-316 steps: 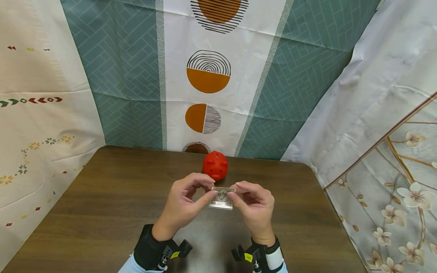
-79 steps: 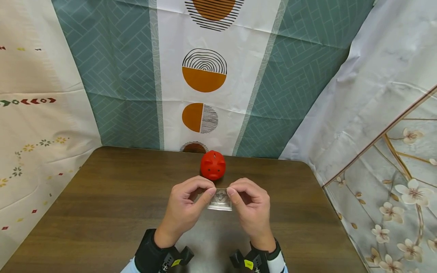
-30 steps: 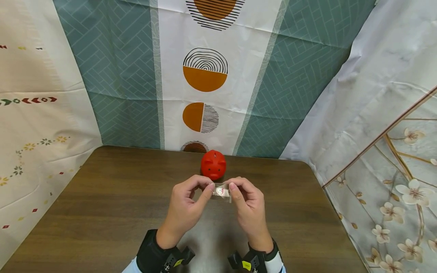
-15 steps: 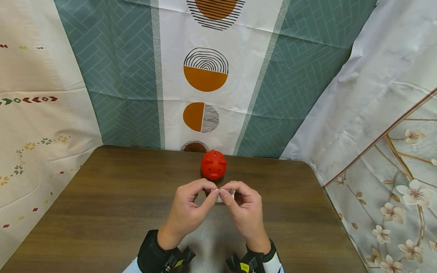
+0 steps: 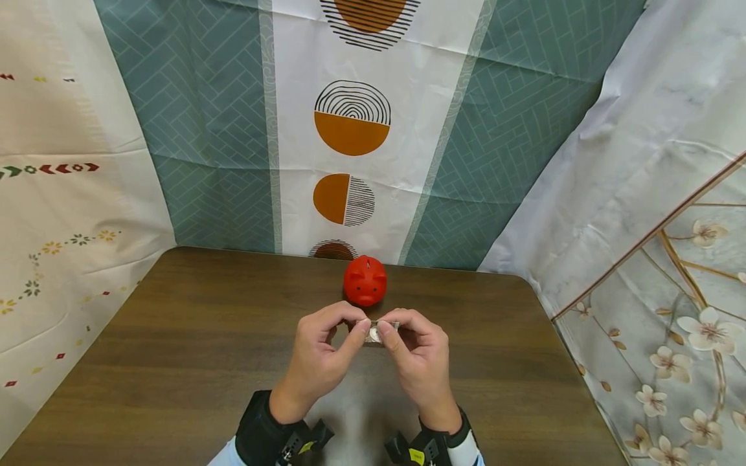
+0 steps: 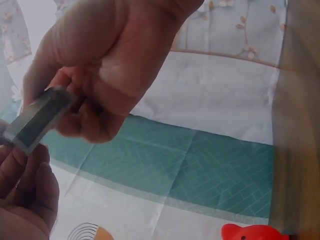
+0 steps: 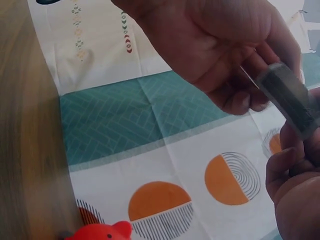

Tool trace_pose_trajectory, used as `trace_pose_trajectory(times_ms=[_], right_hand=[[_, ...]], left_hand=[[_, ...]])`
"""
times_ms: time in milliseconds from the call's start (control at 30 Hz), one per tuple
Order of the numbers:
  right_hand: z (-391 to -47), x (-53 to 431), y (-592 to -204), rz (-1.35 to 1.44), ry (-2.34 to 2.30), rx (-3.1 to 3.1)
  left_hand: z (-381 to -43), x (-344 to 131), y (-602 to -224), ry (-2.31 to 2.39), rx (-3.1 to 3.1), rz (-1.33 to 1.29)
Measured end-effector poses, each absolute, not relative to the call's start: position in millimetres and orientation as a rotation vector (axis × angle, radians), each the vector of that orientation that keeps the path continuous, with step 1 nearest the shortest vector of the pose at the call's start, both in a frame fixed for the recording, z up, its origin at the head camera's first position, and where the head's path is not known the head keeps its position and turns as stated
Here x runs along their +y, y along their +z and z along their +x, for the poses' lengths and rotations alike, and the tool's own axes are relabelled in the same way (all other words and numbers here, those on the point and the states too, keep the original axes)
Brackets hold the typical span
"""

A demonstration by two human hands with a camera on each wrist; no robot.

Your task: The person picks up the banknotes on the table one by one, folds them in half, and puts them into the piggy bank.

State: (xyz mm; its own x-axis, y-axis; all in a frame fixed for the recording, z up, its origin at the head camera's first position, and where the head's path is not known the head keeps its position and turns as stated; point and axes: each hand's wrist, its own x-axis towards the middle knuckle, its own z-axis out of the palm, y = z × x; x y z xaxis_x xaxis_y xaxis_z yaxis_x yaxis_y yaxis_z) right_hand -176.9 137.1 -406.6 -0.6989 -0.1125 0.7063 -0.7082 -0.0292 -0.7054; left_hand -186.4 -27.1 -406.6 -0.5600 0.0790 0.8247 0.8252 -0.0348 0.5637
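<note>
A small folded banknote, greyish with pale edges, is held between both hands in front of a red piggy bank. The left hand pinches its left end between thumb and forefinger. At the other end, the right hand does the same, its thumb overlapping the face of the note. Both wrist views show the banknote as a narrow, dark strip with a lighter border. The piggy bank stands upright on the table just beyond the fingertips, a slot visible on its top.
The brown wooden table reaches back to a teal and white patterned cloth. Pale printed cloths hang at the left and right sides. Black straps with small cameras are on both wrists.
The note looked larger, with a portrait-like print, several seconds ago; it is now folded smaller. Over the last second the hands have come closer together. The piggy bank has stayed put.
</note>
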Motion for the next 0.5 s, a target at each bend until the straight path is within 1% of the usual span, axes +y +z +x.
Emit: trace_pose_trajectory(times_ms=[500], right_hand=[[-177.9, 139.0, -407.7, 0.783, 1.84, -1.741]], left_hand=[[-186.9, -32.0, -405.4, -1.7, -1.66, -0.906]])
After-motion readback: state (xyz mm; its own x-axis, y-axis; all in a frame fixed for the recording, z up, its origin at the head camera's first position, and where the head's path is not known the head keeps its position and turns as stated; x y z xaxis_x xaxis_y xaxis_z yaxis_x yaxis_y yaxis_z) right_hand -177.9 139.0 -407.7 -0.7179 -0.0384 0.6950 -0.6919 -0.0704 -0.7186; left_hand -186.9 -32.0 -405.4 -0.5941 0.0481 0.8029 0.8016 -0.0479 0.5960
